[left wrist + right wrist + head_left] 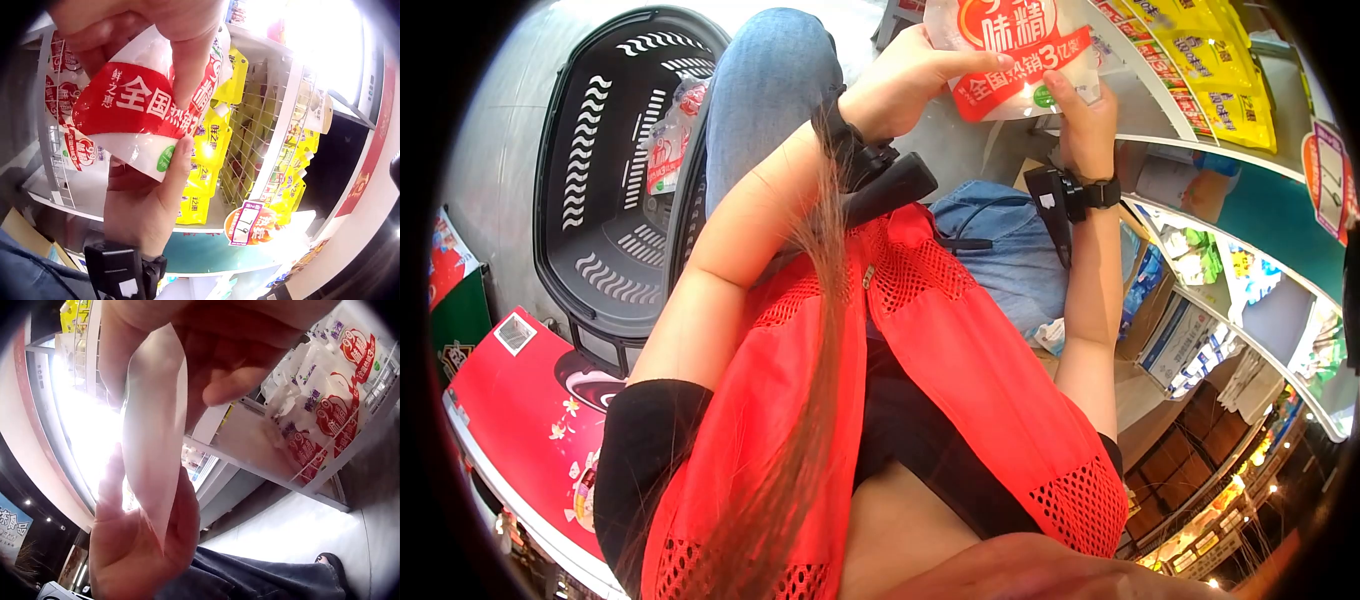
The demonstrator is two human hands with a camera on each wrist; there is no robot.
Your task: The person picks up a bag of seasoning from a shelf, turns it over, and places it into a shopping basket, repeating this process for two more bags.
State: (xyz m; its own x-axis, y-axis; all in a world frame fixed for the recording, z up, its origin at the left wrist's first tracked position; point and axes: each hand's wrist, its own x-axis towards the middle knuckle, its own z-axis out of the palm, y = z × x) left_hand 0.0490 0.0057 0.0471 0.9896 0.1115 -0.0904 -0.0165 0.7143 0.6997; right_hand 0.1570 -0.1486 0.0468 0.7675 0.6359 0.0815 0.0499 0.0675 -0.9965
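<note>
Head view, packet (1010, 40): between left hand (900, 85) and right hand (1089, 125); top cropped, long axis unclear.
Fingers: left pinch its left side, right its lower right corner.
Basket (605, 240): nearer the left hand.

Head view aimed forward-down; packet (134, 106) shared close up by wrist views, left face-on, right edge-on.

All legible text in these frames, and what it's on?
"味精": held white packet
"全国热销3亿": same packet
"鲜之惠": same packet
"99味精": racked white packets
"鲜之": yellow packets
"7", "9": shelf price tag, decimal point unclear
"食品": blue sign
Too small or blurred: packets in basket, other shelf labels
</note>
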